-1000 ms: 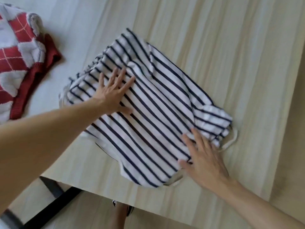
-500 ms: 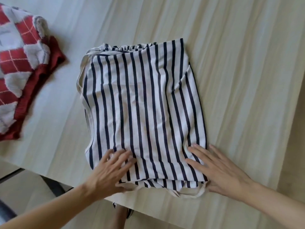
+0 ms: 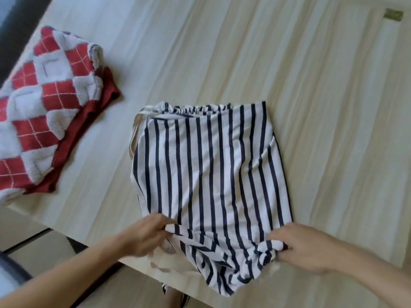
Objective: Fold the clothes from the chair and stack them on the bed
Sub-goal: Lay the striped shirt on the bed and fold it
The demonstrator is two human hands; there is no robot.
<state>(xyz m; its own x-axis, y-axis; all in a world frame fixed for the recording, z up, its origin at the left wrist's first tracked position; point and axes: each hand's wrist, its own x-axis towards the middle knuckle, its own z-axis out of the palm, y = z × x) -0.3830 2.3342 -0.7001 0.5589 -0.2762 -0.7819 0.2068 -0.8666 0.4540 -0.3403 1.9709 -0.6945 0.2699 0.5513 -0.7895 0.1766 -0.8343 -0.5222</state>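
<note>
Both hands, flat on the cloth half a second ago, now pinch the striped garment's [image 3: 211,174] near edge: left hand [image 3: 146,235] at one corner, right hand [image 3: 304,247] at the other, bunching it. It lies on the pale wooden surface [image 3: 322,107], well apart from the folded red-and-white knit [image 3: 46,103].

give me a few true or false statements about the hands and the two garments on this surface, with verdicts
1. Both hands grip the near edge of the navy-and-white striped garment. True: the left hand and the right hand each pinch bunched fabric there.
2. The red-and-white checked knit sweater lies on top of the striped garment. False: it lies apart, to the left.
3. The striped garment's stripes run side to side. False: they run away from the person.
4. The striped garment rests on a pale wood-grain surface. True.
5. The striped garment's near edge hangs over the surface's edge. True.
</note>
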